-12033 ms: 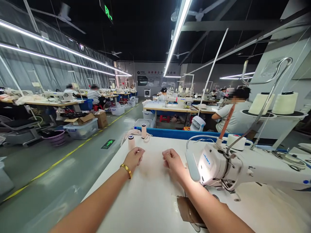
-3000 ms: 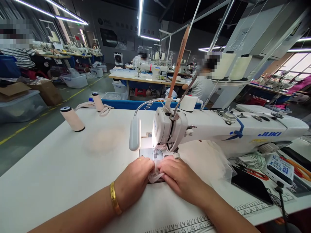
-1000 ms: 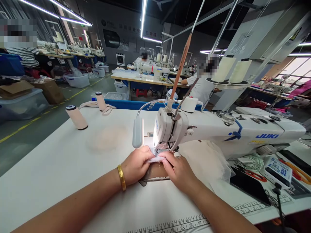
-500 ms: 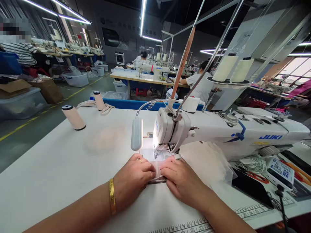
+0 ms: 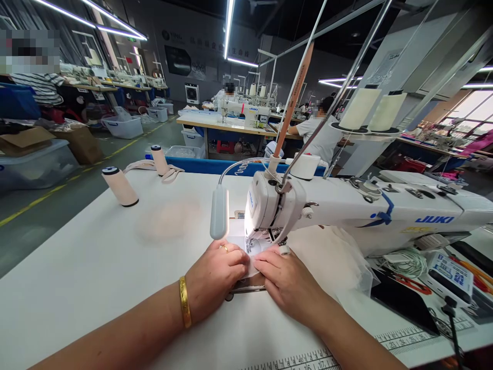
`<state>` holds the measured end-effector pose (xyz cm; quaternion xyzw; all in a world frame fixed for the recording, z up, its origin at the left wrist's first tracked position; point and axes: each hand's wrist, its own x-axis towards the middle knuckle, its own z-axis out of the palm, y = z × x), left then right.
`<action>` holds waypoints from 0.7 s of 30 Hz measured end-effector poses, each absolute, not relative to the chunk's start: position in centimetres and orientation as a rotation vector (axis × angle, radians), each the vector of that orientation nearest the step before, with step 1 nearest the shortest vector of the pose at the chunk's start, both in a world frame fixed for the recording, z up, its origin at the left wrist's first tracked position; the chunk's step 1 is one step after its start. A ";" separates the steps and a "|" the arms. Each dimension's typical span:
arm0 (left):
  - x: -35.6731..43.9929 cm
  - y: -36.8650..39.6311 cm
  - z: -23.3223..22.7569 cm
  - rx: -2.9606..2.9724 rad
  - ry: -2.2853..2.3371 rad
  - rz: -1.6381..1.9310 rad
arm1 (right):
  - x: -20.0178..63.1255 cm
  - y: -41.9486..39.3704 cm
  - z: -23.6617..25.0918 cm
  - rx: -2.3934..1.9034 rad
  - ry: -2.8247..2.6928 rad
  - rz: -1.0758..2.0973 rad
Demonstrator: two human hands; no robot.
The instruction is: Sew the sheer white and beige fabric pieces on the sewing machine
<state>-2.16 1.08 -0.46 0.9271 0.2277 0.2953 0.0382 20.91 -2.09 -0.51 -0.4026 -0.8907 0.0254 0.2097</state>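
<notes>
A white JUKI sewing machine [image 5: 275,200] stands in front of me, its lit needle and presser foot just beyond my fingertips. My left hand [image 5: 219,270], with a ring and a gold bracelet, is closed on the left side of a piece of thin, pale sheer fabric [image 5: 249,270]. On its right side, the fingers of my right hand [image 5: 287,280] press the same fabric down, curled and close together. The fingers hide much of the piece. More sheer fabric [image 5: 331,257] lies bunched to the right, under the machine arm.
Two peach thread cones [image 5: 120,187] [image 5: 159,160] stand at the table's left. A grey lamp [image 5: 219,213] hangs left of the needle. At right lie a black phone-like slab [image 5: 402,303], a coiled cable [image 5: 408,262] and a white box [image 5: 450,275]. A printed ruler [image 5: 304,361] runs along the front.
Both hands stay at the fabric near the needle. Less of the fabric shows between the fingers, and more of the brownish plate in front is exposed. The view has shifted slightly.
</notes>
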 end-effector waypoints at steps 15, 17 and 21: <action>-2.3 1.9 -0.9 2.886 0.704 0.905 | 20.7 -1.6 -1.2 -1.127 -2.441 0.026; -2.3 2.2 -1.0 2.893 0.721 0.911 | 20.7 -1.4 -1.4 -1.136 -2.434 0.003; -2.3 2.6 -1.0 2.912 0.745 0.917 | 20.6 -1.1 -1.6 -1.174 -2.423 -0.024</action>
